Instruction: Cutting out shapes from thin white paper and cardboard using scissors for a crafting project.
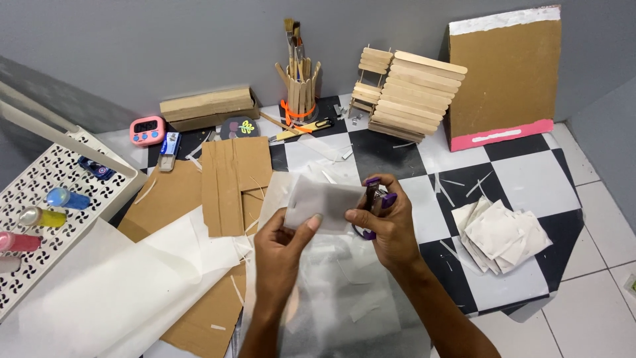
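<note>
So the cutting is mid-way here, far as I can judge: the left hand (281,242) pinches a small translucent white sheet (321,199) by its lower left corner, thumb on top, holding it up just above the work surface, while the right hand (384,219) is closed through the handles of purple scissors (374,199) at the sheet's right edge. Can't tell whether the blades are apart or together — the paper and fingers hide them. The next move probably calls for keeping the sheet taut and feeding it straight into the blades, with the left fingers staying clear of the cut line. Room-wise it's decent: under the hands lies a bigger translucent sheet (338,292), cardboard pieces (228,179) sit to the left, and a stack of cut squares (503,235) rests well apart on the right of the checkered mat (523,172). The stick model (414,96) and brush holder (299,86) stand far back by the wall — nothing close to bump.
</note>
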